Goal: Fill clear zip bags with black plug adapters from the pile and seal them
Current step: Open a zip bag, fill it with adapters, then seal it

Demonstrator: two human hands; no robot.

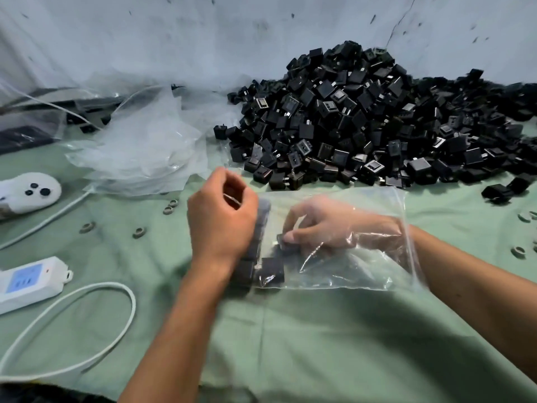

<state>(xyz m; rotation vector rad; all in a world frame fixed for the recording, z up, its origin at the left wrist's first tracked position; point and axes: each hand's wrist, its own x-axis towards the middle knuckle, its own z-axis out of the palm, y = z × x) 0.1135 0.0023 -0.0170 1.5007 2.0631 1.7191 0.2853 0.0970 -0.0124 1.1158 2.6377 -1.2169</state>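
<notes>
Two hands work at a clear zip bag lying mid-table on the green cloth. Reaching in through the bag's right-hand mouth, the right hand pinches a black adapter inside. At the bag's left end the left hand is curled, pinching the plastic above adapters already packed. Behind the bag, the adapter pile fills the far right; empty bags lie far left. Bare cloth lies along the near edge.

Black adapters heap on a pale green cloth; clear bags look milky, and the power strip is white with a blue panel.
</notes>
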